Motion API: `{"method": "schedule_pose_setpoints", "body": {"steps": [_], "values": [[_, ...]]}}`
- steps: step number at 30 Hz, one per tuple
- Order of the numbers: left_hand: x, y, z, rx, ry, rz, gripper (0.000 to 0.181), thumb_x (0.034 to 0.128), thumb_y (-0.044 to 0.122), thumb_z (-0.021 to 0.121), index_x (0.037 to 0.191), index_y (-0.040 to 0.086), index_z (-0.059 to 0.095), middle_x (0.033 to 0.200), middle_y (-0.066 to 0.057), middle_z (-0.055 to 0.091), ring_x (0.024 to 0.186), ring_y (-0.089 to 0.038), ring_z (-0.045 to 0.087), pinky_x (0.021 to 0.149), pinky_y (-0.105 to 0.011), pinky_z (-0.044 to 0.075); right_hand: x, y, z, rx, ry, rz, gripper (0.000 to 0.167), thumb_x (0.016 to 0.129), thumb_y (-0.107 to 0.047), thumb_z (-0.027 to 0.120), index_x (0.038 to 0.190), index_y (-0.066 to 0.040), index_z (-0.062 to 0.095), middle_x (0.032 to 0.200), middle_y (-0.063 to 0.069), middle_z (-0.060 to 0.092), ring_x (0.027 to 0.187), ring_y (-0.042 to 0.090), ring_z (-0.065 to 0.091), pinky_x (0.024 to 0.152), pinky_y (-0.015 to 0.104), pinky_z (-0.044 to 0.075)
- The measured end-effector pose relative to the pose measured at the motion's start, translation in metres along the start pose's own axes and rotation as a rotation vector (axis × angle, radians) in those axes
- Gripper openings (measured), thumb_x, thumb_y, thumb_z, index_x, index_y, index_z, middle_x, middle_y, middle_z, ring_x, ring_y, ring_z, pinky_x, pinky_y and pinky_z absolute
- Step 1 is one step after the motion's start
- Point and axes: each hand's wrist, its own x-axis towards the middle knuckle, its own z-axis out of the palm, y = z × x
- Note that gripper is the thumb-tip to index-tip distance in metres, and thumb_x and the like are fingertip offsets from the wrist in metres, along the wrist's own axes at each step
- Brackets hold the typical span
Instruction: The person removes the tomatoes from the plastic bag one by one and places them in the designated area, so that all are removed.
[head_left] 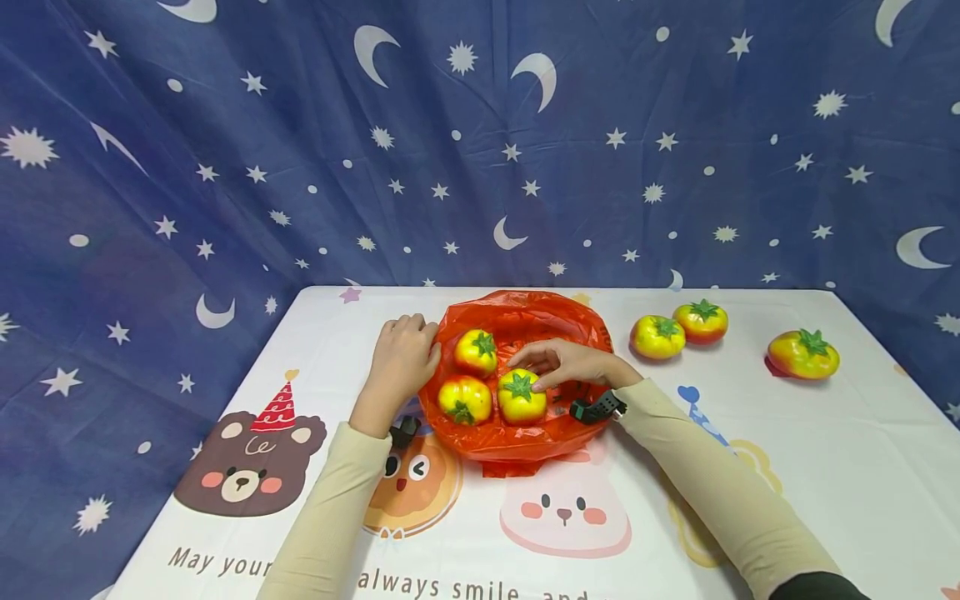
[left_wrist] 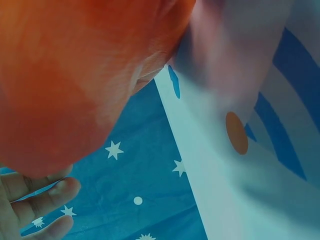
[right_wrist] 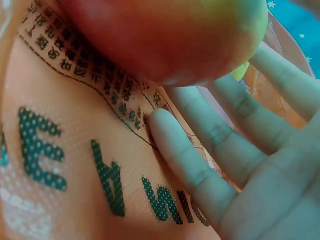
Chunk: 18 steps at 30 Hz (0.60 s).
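Note:
A red plastic bag [head_left: 510,446] lies wide open on the table with three red-yellow tomatoes inside. My left hand [head_left: 400,358] grips the bag's left rim; in the left wrist view the bag [left_wrist: 75,75] covers part of the hand [left_wrist: 30,200], and several fingertips show below it. Inside the bag, my right hand [head_left: 573,364] is at the front tomato [head_left: 522,397], thumb against its side. The right wrist view shows the fingers of that hand [right_wrist: 250,150] spread and nearly straight beside a tomato [right_wrist: 175,35]. The other two tomatoes [head_left: 476,352], [head_left: 465,400] sit left of it.
Right of the bag, two tomatoes [head_left: 657,337], [head_left: 701,322] lie close together. Another tomato [head_left: 803,354] rests farther right. The white tablecloth [head_left: 862,467] has cartoon prints, and a blue curtain [head_left: 480,167] with moons and stars hangs behind the table.

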Motion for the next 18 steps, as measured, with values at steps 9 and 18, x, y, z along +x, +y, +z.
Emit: {"method": "schedule_pose_setpoints", "body": {"steps": [9, 18], "values": [[0.0003, -0.0003, -0.0007, -0.004, -0.006, -0.005, 0.014, 0.0841, 0.016, 0.063, 0.088, 0.003, 0.065, 0.077, -0.013, 0.059, 0.074, -0.029, 0.056, 0.078, -0.045, 0.048, 0.0009, 0.0012, -0.0009, -0.038, 0.002, -0.005, 0.054, 0.084, -0.016, 0.069, 0.132, -0.001, 0.049, 0.134, 0.014, 0.052, 0.121, 0.024, 0.053, 0.098, 0.030, 0.047], [0.0013, -0.0003, -0.0010, -0.006, -0.026, -0.012, 0.015, 0.0845, 0.016, 0.063, 0.089, 0.003, 0.066, 0.079, -0.013, 0.060, 0.076, -0.029, 0.056, 0.079, -0.045, 0.048, 0.0017, 0.0019, -0.0009, -0.089, 0.004, 0.009, 0.048, 0.084, -0.017, 0.069, 0.127, -0.005, 0.055, 0.129, 0.011, 0.055, 0.113, 0.020, 0.056, 0.094, 0.029, 0.048]]}}
